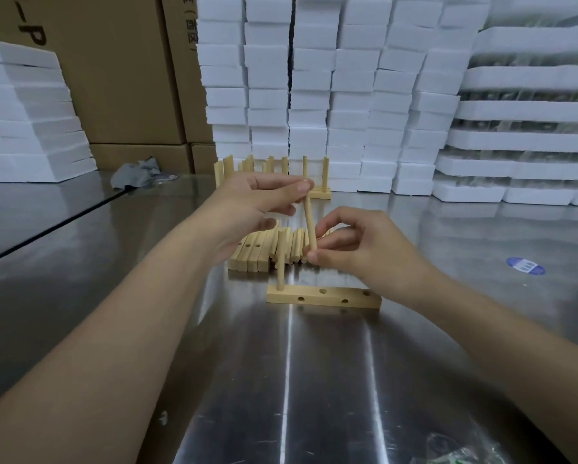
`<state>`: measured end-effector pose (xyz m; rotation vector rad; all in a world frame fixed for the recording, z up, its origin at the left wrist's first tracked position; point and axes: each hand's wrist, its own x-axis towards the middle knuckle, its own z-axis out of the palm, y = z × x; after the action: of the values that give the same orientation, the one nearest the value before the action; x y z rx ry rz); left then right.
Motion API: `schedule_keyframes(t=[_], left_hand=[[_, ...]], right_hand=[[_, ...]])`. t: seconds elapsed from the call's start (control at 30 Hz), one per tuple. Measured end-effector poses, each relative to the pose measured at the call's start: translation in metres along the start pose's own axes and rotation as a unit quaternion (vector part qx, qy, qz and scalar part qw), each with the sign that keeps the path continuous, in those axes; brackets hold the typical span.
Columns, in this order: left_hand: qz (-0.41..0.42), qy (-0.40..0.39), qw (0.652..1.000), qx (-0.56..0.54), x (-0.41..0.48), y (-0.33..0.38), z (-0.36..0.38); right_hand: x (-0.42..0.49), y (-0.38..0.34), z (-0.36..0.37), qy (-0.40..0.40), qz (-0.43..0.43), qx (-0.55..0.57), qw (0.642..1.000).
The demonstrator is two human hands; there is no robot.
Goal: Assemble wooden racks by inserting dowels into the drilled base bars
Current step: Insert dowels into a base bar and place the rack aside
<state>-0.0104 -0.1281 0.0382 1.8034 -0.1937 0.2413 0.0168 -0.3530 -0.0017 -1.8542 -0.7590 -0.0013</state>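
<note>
Pale round wooden dowel [309, 222] is held near upright above the steel bench [314, 380]: left hand [247, 209] pinches its top, right hand [357, 242] pinches its foot, both grips grasping it. The light wooden drilled base bar [324, 299] lies mid-bench, below the foot, toward the front edge, long axis along that edge. One seated dowel [280, 262] occupies its left end; the open holes lie nearer the right hand.

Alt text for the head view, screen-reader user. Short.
Two hands hold a dowel nearly upright over a steel table: left hand pinches its top, right hand its lower end. Nearer the camera lies a base bar with one standing dowel at its left end and other holes empty; loose wooden parts are piled behind.
</note>
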Motion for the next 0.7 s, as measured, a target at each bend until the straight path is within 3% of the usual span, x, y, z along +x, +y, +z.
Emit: schedule_keyframes(t=[0.17,0.6,0.7], left_hand=[[0.000,0.004,1.000,0.030,-0.003,0.003,0.014],[-0.012,0.002,0.999,0.039,-0.005,0.003,0.021],[-0.002,0.004,0.999,0.040,-0.005,0.004,0.024]], right_hand=[[-0.002,-0.004,-0.001,-0.062,-0.003,0.007,0.998],[0.002,-0.005,-0.006,-0.064,0.028,0.059,0.996],[0.003,-0.005,-0.011,-0.098,0.034,0.056,0.993]])
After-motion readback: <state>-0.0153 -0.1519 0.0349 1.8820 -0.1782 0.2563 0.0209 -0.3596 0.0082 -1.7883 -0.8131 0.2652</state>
